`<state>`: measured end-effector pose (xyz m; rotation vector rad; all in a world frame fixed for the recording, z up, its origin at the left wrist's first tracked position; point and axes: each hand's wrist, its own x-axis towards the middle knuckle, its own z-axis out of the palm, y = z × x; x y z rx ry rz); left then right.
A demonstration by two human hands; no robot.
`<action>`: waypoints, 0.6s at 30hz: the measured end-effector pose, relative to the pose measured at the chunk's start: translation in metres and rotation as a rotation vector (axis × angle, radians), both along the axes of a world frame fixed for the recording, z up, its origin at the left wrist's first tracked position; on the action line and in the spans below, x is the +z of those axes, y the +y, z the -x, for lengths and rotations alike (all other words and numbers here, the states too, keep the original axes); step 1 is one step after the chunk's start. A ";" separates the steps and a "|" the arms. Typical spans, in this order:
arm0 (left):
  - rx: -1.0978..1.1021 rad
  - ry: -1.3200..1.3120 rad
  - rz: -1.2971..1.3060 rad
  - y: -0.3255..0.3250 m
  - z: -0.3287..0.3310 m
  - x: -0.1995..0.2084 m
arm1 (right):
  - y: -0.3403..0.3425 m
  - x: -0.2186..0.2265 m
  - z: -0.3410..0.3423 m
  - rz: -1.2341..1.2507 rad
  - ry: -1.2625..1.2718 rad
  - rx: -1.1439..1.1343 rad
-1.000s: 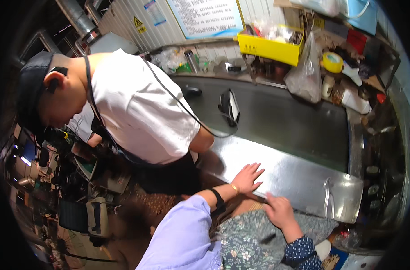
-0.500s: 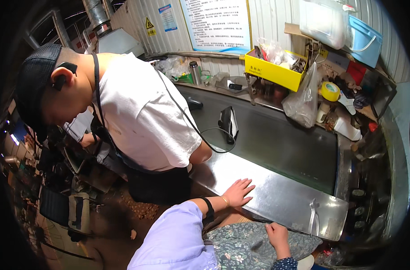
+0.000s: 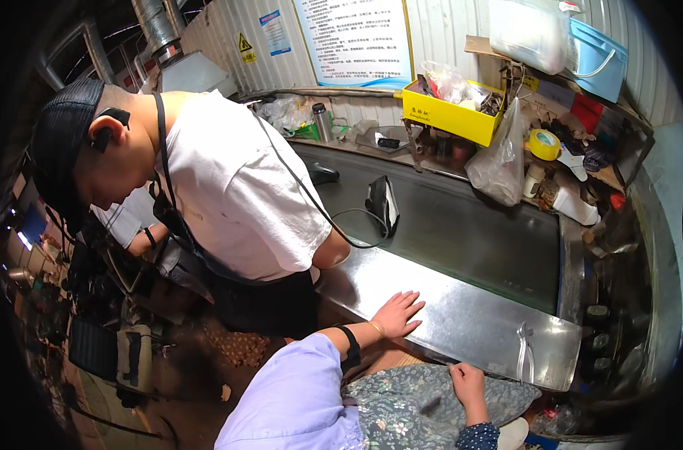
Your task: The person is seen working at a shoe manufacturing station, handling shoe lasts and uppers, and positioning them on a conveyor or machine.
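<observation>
My left hand (image 3: 399, 315) lies palm down on the shiny metal ledge (image 3: 454, 315), fingers spread and holding nothing. On the floral apron (image 3: 409, 405) over my lap rests my right hand (image 3: 469, 382), its fingers curled in with nothing visible in them. A silver tool like pliers (image 3: 526, 352) lies at the ledge's right end, apart from both hands. Beyond the ledge, a black-and-white shoe (image 3: 382, 205) stands on the dark green conveyor belt (image 3: 469, 240). A second dark shoe (image 3: 323, 174) is partly hidden behind a co-worker.
The co-worker (image 3: 236, 187) in a white shirt and cap stands close on my left. A dark cable (image 3: 311, 196) loops over the belt. Along the back shelf are a yellow box (image 3: 450, 112), a hanging plastic bag (image 3: 499, 161), a flask (image 3: 322, 122) and a tape roll (image 3: 544, 144).
The view has shifted slightly. Both my hands stay in place. At the far left, more of another person's light sleeve and forearm shows behind the co-worker.
</observation>
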<state>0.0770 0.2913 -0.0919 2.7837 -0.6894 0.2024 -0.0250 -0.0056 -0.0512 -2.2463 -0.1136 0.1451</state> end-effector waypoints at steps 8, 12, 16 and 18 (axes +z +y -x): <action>-0.002 0.041 -0.003 0.000 0.001 0.001 | 0.001 0.006 -0.001 0.010 0.006 -0.008; 0.001 0.037 -0.007 0.000 0.000 0.003 | 0.000 0.004 -0.002 0.008 -0.002 -0.006; 0.004 0.045 -0.009 0.000 0.000 0.003 | 0.001 0.004 -0.003 -0.008 0.014 -0.012; -0.004 0.050 -0.009 0.001 0.000 0.006 | 0.001 0.004 -0.004 -0.011 0.020 -0.021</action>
